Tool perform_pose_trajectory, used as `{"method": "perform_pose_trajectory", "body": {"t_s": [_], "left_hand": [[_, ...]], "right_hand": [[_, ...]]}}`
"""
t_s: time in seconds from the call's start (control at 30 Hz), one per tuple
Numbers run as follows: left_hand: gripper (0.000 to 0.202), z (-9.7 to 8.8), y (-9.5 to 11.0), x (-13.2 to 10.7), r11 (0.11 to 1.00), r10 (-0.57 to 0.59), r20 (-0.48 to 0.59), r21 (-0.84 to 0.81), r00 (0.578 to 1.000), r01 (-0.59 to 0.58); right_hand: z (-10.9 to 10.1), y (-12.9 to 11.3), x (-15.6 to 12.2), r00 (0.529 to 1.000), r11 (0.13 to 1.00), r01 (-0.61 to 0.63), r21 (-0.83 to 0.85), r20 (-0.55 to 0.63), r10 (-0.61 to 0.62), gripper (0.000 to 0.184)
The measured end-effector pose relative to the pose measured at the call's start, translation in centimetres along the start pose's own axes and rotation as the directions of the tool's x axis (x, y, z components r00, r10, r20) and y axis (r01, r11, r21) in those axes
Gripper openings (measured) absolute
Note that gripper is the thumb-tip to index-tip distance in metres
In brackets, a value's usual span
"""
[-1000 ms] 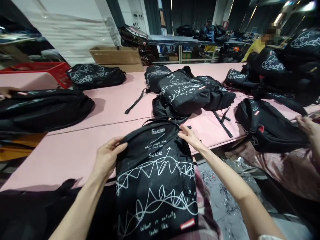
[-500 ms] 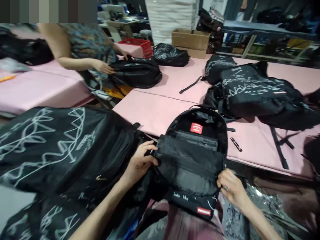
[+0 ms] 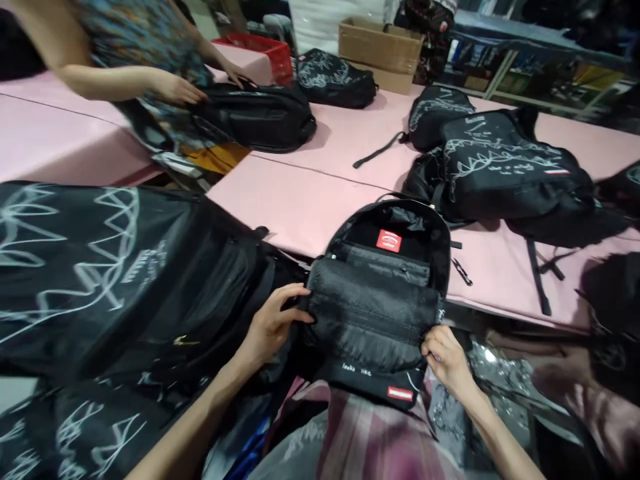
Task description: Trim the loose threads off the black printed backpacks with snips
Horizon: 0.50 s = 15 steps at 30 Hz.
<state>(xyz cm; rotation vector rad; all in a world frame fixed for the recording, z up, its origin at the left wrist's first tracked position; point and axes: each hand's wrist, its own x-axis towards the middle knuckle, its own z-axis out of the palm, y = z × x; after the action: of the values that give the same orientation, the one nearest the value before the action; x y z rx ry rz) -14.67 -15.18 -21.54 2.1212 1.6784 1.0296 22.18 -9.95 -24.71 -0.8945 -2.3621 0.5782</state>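
Observation:
A black backpack (image 3: 370, 313) lies unzipped in front of me, partly on my lap and leaning on the table edge. Its front panel is folded down, showing the dark lining, a mesh pocket and a red label (image 3: 389, 240). My left hand (image 3: 275, 320) pinches the panel's left edge between thumb and fingers. On the other side, my right hand (image 3: 446, 353) grips the right edge with curled fingers. White lettering and a red-and-white patch (image 3: 400, 393) show on the lower front.
A pile of black backpacks with white scribbles (image 3: 100, 267) rises at my left. More backpacks (image 3: 505, 167) lie on the pink table (image 3: 300, 193), beside small thread snips (image 3: 462, 272). Across the table, a co-worker's hands (image 3: 175, 87) handle another backpack (image 3: 260, 117). A cardboard box (image 3: 380, 50) stands behind.
The view has shifted slightly, so most things sit higher in the picture. Both my hands keep hold of the backpack's edges, and its panel stays folded down.

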Motion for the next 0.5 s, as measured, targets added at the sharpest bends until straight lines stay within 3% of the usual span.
{"method": "perform_pose_trajectory", "body": {"t_s": [0.17,0.27,0.37,0.43,0.5], "left_hand": [[0.034,-0.9,1.3,2.0,0.979,0.076,-0.015,0.188,0.997,-0.072],[0.026,0.2,4.4,4.7,0.933,0.244,0.063,0.257,0.968,-0.252],[0.02,3.9,9.1,7.6,0.894,0.322,0.354,0.191,0.878,-0.404],[0.012,7.2,12.2,9.1,0.883,0.261,0.528,0.207,0.808,-0.42],[0.017,10.2,14.5,10.0,0.877,0.198,0.621,0.234,0.759,-0.42]], "right_hand": [[0.4,-0.1,-0.5,0.998,0.999,-0.043,0.018,-0.047,0.044,0.022],[0.5,-0.2,-0.7,0.994,0.997,-0.054,0.049,-0.088,0.058,0.02],[0.4,-0.4,-0.9,0.993,0.999,-0.031,0.042,-0.115,0.036,0.018],[0.4,-0.6,-1.1,0.99,1.0,-0.019,0.008,-0.14,0.02,0.019],[0.6,-0.8,-1.4,0.982,0.999,-0.02,-0.024,-0.191,0.015,0.022]]}}
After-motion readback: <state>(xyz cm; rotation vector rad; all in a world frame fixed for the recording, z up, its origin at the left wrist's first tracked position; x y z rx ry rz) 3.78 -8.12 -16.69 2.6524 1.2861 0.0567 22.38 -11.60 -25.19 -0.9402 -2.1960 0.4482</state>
